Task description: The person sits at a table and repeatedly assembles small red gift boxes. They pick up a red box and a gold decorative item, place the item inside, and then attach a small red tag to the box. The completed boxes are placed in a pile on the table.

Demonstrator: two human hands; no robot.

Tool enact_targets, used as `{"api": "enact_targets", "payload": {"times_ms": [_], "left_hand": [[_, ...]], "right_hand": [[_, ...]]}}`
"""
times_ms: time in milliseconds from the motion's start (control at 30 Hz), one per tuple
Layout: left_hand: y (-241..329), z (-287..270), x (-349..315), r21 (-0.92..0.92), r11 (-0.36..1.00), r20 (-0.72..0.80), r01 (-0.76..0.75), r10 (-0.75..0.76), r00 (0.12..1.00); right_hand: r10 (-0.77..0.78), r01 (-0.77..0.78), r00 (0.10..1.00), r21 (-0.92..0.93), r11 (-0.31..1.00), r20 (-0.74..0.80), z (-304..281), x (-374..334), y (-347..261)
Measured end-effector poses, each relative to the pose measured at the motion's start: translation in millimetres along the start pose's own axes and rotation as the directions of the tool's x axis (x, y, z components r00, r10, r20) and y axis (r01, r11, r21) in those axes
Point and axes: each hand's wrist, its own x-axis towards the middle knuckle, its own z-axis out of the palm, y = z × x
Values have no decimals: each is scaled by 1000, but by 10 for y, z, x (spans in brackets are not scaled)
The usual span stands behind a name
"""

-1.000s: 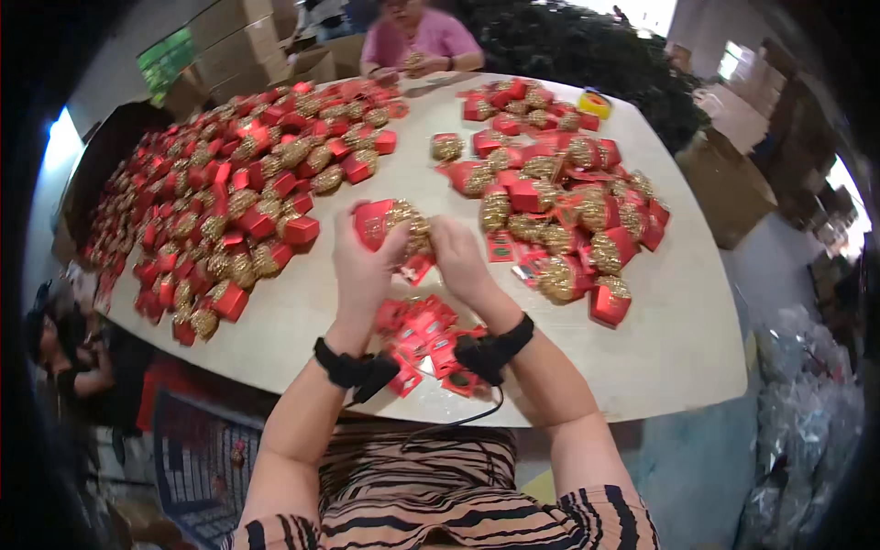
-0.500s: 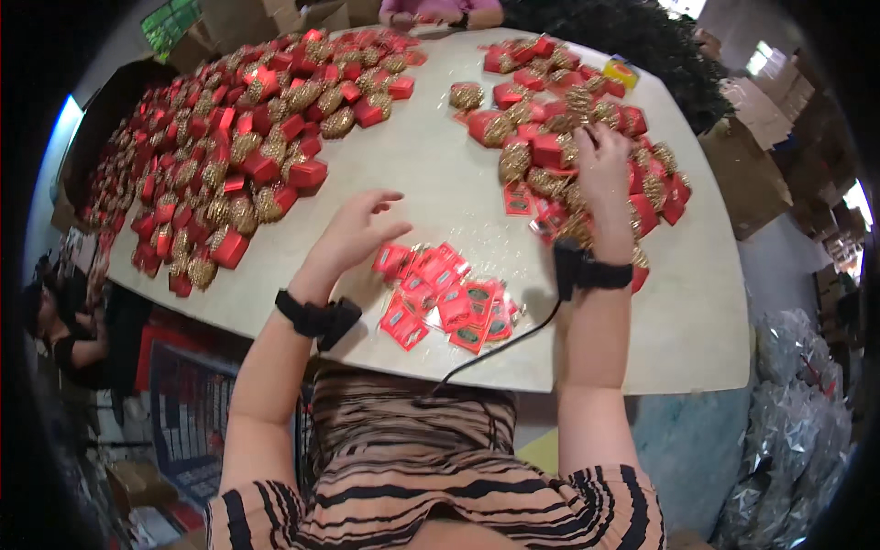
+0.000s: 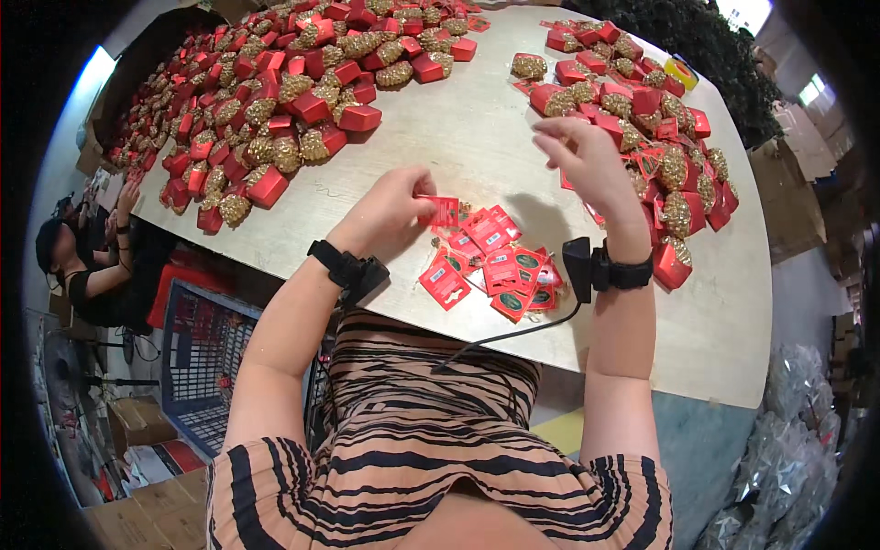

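Note:
My left hand (image 3: 394, 209) pinches a red card tag (image 3: 444, 212) between thumb and fingers at the left edge of a small heap of such tags (image 3: 500, 255). The heap lies on the pale table near its front edge; some tags show a dark oval. My right hand (image 3: 591, 165) hovers beside the right-hand pile of ornaments (image 3: 674, 170), fingers apart, with nothing visible in them. These ornaments have shiny red box-like parts and bumpy gold glitter parts. Each wrist wears a black strap with a small black box.
A far larger pile of the same ornaments (image 3: 312, 101) covers the table's left side. A yellow roll (image 3: 680, 73) lies behind the right pile. A blue plastic basket (image 3: 203, 367) stands below the left edge, near another person (image 3: 92, 266). Clear-wrapped silver stars (image 3: 779, 458) stand at right.
My left hand has moved down to the tags and closed on one. My right hand has come off the ornament pile, its fingers now spread. The whole view has shifted a little.

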Motion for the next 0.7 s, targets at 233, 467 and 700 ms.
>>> {"api": "enact_targets", "payload": {"times_ms": [233,467,700], "left_hand": [[359,-252,-17,-618,786,-34,23,-56,998],[623,-262,-17,-742,670,-65,-21,-41,997],[350,-251,54,-856,509,-5,91,-185,983]], "right_hand": [[-42,-47,959,305,951,279,411,-45,-70],[44,-326,881,535,779,472,574,-30,-103],[33,-272,949,766,583,313,454,-8,-62]]}}
